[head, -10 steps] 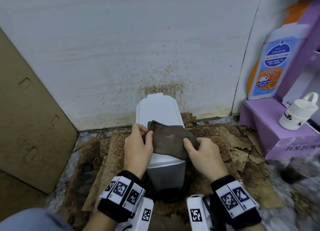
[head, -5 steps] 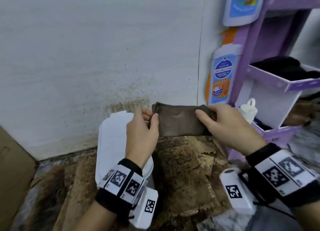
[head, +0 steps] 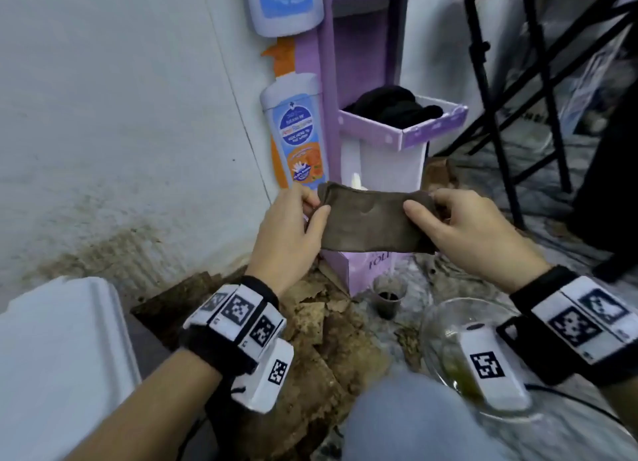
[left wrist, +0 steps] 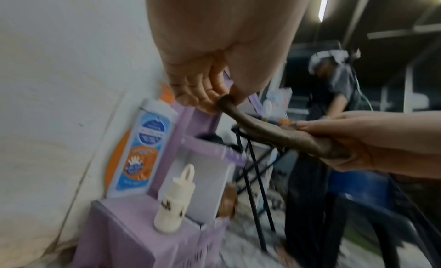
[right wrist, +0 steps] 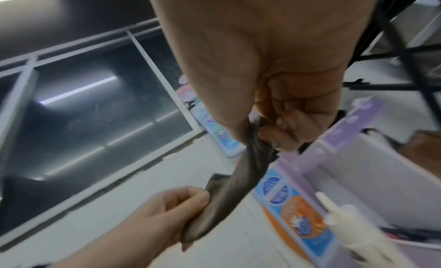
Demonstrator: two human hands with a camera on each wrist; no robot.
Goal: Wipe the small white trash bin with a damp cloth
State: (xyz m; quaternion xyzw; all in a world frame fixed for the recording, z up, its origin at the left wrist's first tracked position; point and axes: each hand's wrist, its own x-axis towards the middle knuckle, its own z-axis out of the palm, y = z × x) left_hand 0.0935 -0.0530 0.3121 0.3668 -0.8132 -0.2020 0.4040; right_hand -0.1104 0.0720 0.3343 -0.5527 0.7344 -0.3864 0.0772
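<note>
A brown damp cloth [head: 366, 222] is stretched flat in the air between both hands. My left hand [head: 293, 226] pinches its left end and my right hand [head: 459, 226] pinches its right end. The left wrist view shows the cloth [left wrist: 274, 134] edge-on between the two hands, and the right wrist view shows the cloth [right wrist: 238, 181] hanging from my right fingers toward the left hand [right wrist: 167, 211]. The small white trash bin [head: 58, 364] stands at the lower left with its lid shut, well left of and below the cloth.
A purple cardboard stand [head: 373, 122] with printed bottle cut-outs is by the white wall. A glass bowl [head: 445, 326] and a small dark cup [head: 388, 296] sit on the floor at right. Torn, stained cardboard [head: 317, 340] covers the floor. Black stand legs [head: 497, 115] rise at right.
Both hands lifted the cloth off the bin's lid and carried it up and to the right, stretching it out. The view turned right, so the bin now sits at the lower left.
</note>
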